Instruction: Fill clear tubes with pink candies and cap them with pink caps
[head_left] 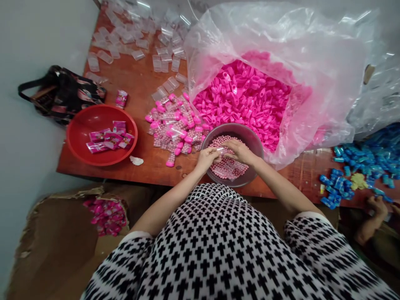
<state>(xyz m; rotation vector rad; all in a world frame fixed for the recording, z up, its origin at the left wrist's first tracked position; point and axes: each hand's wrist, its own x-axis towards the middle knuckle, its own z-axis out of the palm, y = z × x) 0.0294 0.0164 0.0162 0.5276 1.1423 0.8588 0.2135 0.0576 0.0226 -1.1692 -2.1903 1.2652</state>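
Note:
My left hand [207,159] pinches a small clear plastic container [220,150] above a grey bowl [256,141]. My right hand [240,151] meets it from the other side, its curved fingers around the container's right end. Beneath both hands the bowl holds many small pink beads [229,166], with a clear plastic piece lying among them. Left of the bowl is a pile of bead-filled clear containers with pink caps [178,129]. Behind the bowl, a large clear bag [331,62] lies open, full of bright pink plastic caps [246,96].
Empty clear containers [137,43] are scattered at the table's back left. A red bowl [78,143] holds pink packets beside a dark floral bag [68,91]. Blue pieces [337,187] lie at right, near another person's hand [376,208]. A cardboard box [59,233] stands below left.

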